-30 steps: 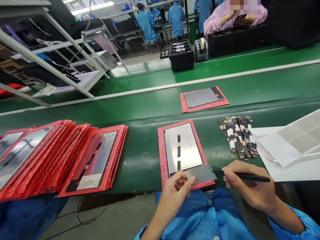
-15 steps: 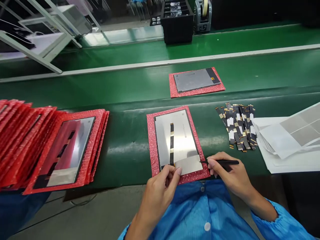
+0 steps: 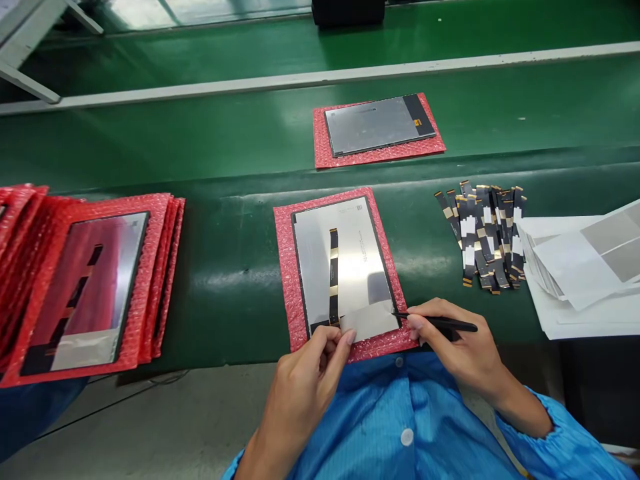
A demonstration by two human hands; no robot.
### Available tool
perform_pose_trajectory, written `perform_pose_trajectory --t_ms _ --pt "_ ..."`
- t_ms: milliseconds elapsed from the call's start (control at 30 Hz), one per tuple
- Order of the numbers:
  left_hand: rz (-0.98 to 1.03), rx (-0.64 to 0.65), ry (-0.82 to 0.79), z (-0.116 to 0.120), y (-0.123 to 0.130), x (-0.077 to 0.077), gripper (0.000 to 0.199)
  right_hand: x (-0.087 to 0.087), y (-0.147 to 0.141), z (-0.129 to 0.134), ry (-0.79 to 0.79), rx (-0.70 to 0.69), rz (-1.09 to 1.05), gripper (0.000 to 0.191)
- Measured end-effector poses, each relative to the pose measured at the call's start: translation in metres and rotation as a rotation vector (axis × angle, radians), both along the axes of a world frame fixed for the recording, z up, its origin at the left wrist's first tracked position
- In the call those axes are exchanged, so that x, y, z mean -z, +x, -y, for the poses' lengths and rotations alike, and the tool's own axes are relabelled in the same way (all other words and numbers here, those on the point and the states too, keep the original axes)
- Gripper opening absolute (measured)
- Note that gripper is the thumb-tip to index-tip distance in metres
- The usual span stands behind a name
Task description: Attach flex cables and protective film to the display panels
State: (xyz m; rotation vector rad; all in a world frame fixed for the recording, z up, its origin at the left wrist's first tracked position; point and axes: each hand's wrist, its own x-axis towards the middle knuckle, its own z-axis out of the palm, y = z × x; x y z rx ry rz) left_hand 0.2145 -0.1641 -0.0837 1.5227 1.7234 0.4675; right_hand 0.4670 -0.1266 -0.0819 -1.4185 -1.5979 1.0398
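Note:
In front of me a display panel [image 3: 320, 267] lies on a red bubble-wrap pouch [image 3: 285, 247]. A black and gold flex cable [image 3: 334, 273] runs along the panel. Across the panel's near end is a grey rectangular adhesive sheet [image 3: 370, 320]. My left hand [image 3: 315, 367] pinches the sheet's left corner between thumb and fingers. With my right hand [image 3: 453, 340] I grip black tweezers [image 3: 445, 323], whose tips touch the sheet's right edge. Whether the sheet lies fully flat is hard to see.
Left, a panel [image 3: 90, 287] with a cable and sheet tops stacked red pouches [image 3: 160, 280]. Another panel [image 3: 375, 127] lies on a pouch farther back. Right are piled flex cables [image 3: 487, 237] and white sheets [image 3: 565, 313]. A pale rail [image 3: 250, 85] crosses the green bench.
The camera view has tilted down and shifted, so the rear box is mostly out of frame. The tweezer tips have moved slightly inward and up along the sheet's right edge. My left hand keeps its pinch.

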Motion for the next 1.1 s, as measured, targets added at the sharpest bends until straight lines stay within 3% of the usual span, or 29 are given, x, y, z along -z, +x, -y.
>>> perform_pose_trajectory --t_ms 167,433,767,933,1100 --pt "-0.089 0.019 -0.063 -0.0004 0.0009 -0.0019 0.035 -0.0021 -0.0006 -0.0005 -0.008 0.001 0.023 0.010" --pt "-0.055 0.033 -0.138 0.0034 -0.0013 0.0009 0.037 -0.0045 -0.0001 -0.0016 0.010 -0.020 0.054 0.010" --pt "0.056 -0.008 -0.069 0.0048 -0.0015 0.0016 0.022 -0.0054 -0.0008 -0.0014 0.005 -0.023 0.051 0.010" --pt "-0.037 0.003 -0.106 0.0053 -0.0016 0.0025 0.026 -0.0074 -0.0011 -0.0020 0.025 -0.026 0.054 0.009" --pt "0.014 -0.001 -0.036 0.0044 0.0001 0.0020 0.022 -0.0082 -0.0006 -0.0030 0.026 -0.033 0.070 0.012"
